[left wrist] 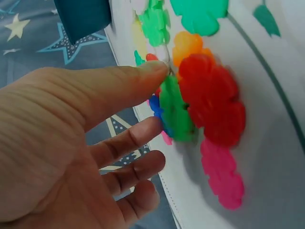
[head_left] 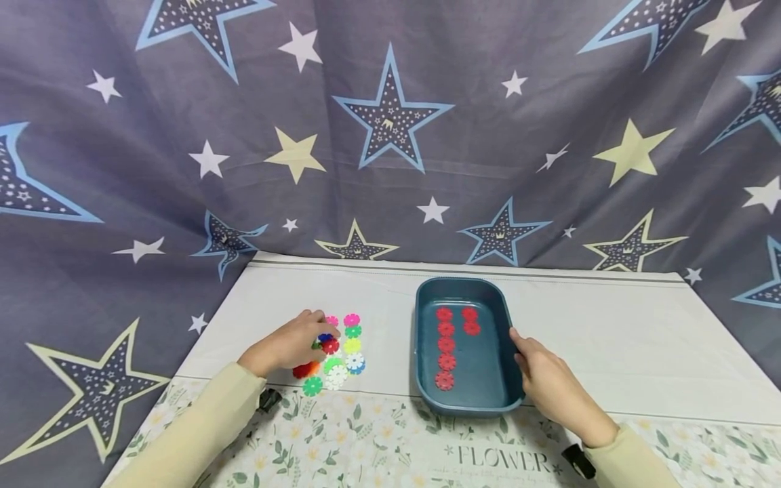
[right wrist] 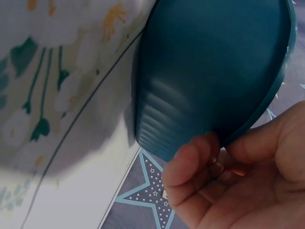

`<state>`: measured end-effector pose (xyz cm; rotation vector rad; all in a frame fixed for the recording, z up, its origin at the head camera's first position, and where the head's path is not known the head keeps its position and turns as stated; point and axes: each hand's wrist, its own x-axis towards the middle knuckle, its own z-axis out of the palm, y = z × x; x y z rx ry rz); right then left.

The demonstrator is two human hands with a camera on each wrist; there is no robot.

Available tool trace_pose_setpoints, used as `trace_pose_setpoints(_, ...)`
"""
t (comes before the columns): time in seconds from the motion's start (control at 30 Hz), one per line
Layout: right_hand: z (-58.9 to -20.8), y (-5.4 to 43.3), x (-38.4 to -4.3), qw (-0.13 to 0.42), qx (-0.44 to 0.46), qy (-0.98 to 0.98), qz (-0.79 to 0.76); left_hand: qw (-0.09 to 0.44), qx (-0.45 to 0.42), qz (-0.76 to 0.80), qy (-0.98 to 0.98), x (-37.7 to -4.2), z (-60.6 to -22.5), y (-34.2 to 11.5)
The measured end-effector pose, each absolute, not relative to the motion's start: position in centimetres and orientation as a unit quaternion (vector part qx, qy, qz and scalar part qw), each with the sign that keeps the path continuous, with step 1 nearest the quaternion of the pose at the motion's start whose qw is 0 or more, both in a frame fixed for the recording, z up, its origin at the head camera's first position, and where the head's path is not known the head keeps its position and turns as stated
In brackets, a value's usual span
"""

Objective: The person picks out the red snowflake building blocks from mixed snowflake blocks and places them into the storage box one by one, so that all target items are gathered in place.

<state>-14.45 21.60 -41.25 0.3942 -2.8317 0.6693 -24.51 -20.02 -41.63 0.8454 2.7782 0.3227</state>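
My left hand [head_left: 295,344] reaches over a pile of flower-shaped plastic discs [head_left: 336,377] in many colours, its thumb and fingers apart around the near side. Close by its fingertips in the left wrist view are a green disc [left wrist: 175,109] and a red disc [left wrist: 212,98], with a pink disc [left wrist: 223,174] below. My right hand [head_left: 552,383] grips the right rim of a dark teal plastic tray [head_left: 485,386], thumb on one side and curled fingers on the other. Inside the tray, red discs [head_left: 446,345] lie in a longer left column and a short right one.
A white tabletop [head_left: 610,339] carries both pile and tray, with a floral cloth [head_left: 342,440] along its near edge. Behind it hangs a grey curtain [head_left: 366,203] printed with stars. Dark wrist bands [head_left: 578,462] sit at the sleeves.
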Motion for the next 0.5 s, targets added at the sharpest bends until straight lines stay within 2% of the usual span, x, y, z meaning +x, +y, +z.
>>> trace_pose_setpoints(0.3, -41.3, 21.7, -14.6, 0.104, 0.130, -0.960, 0.225, 0.089, 0.316, 0.106, 0.939, -25.1, -41.6, -19.2)
trace_pose_setpoints(0.5, -41.4, 21.8, -14.6, 0.105, 0.134, -0.958, 0.229, 0.053, 0.335, 0.129, 0.932, -25.2, -41.7, -18.6)
